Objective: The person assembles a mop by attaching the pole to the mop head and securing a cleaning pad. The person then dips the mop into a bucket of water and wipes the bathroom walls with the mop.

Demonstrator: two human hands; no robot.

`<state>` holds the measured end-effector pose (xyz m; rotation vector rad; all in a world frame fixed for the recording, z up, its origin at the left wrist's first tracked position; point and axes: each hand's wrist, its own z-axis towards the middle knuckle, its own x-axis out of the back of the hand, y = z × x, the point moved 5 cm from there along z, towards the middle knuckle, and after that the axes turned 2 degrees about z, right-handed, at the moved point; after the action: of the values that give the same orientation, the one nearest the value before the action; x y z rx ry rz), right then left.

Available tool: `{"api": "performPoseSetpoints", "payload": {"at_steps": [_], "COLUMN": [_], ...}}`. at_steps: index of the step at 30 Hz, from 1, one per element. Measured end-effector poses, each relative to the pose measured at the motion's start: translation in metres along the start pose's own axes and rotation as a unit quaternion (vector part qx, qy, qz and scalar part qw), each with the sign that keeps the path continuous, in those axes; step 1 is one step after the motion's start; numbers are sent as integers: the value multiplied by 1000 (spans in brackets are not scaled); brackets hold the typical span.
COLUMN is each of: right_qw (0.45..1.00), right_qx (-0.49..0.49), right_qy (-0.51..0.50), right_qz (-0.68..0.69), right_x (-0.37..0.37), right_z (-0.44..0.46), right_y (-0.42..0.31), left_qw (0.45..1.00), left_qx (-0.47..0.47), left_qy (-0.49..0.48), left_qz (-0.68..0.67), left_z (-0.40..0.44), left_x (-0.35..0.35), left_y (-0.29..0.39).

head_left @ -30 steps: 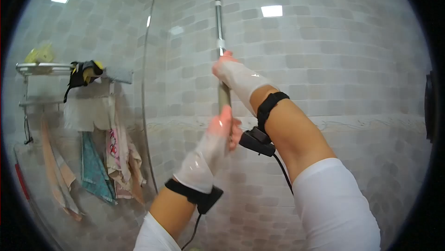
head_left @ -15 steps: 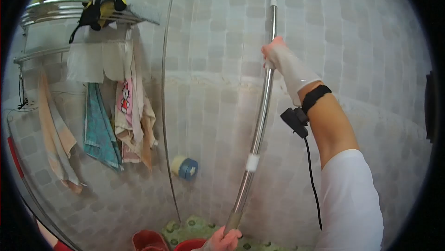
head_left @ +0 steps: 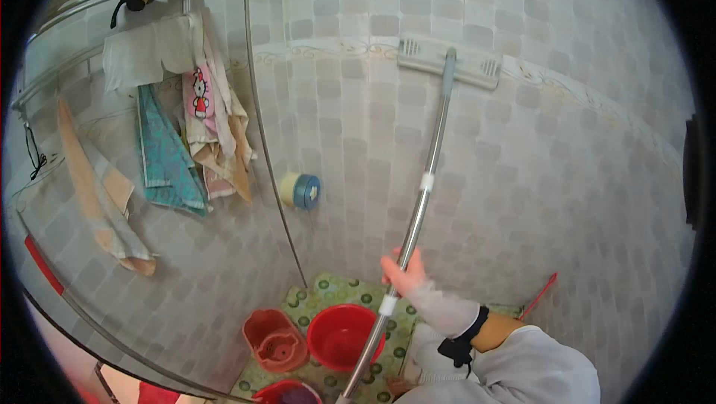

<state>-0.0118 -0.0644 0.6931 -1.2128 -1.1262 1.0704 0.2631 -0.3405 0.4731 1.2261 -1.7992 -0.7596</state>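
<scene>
My right hand [head_left: 405,271], in a thin translucent glove, is closed round the metal pole [head_left: 429,203] of a flat mop. The pole runs from the bottom of the view up to the wide, pale mop head [head_left: 450,65], which lies against the tiled wall at the patterned border. White joints sit on the pole above and below my hand. A black strap with a small device [head_left: 456,348] is on my right forearm. The pole's lower end leaves the bottom edge, and my left hand is out of sight.
On the green mat [head_left: 328,288] stand a red basin [head_left: 344,337], a pinkish-red tub [head_left: 274,341] and another red container [head_left: 287,393]. Several towels [head_left: 171,150] hang from a rack at left. A thin rod [head_left: 257,98] and a blue-and-cream holder [head_left: 300,191] are by the wall.
The mop head has come down the wall from the top edge into full view. My right hand has moved lower with the pole, my left hand has left the view, and the camera has tilted down.
</scene>
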Motion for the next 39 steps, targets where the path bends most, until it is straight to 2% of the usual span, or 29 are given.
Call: {"api": "performPoseSetpoints", "payload": {"at_steps": [3,6,9,14,16,18,22,23,25,27,29,30,32,34,36,39], "right_qw": [996,993,990,986,991,995,988,982,970,963,960,960,960,964,970,962], "right_qx": [-81,-106,-130,-115,-15,9,56,79,110,114,87,32,24,-5,-59,-183], "right_qy": [-31,-35,1,38,56,68,115,144,191,213,235,230,241,242,217,166], "right_qz": [-23,-44,-50,-112,-119,-74,-88,-90,-105,-118,-129,-154,-138,-110,-93,-119], "right_x": [-10,-15,-13,5,18,31,77,95,132,159,183,194,201,195,182,166], "right_z": [-50,-85,-97,-121,-120,-122,-80,-61,-31,-14,1,12,12,-3,-31,-78], "right_y": [63,90,91,85,55,3,-91,-107,-137,-146,-133,-111,-54,6,59,149], "left_qw": [1000,999,997,993,990,987,976,978,989,987,982,981,975,951,955,932], "left_qx": [18,26,28,38,32,11,-70,-64,43,42,44,38,39,113,113,158], "left_qy": [5,1,-5,-27,-46,-66,-102,-107,-127,-137,-153,-141,-139,-218,-192,-180], "left_qz": [25,48,76,112,128,145,177,168,59,78,104,131,167,188,196,271], "left_z": [-33,-64,-90,-121,-124,-118,-64,-43,5,24,31,30,31,28,25,-26], "left_x": [9,11,12,7,4,-3,-28,-37,-60,-76,-87,-91,-97,-101,-97,-68], "left_y": [-26,-48,-65,-91,-94,-84,-33,-19,-24,-3,4,-1,-30,-102,-219,-236]}}
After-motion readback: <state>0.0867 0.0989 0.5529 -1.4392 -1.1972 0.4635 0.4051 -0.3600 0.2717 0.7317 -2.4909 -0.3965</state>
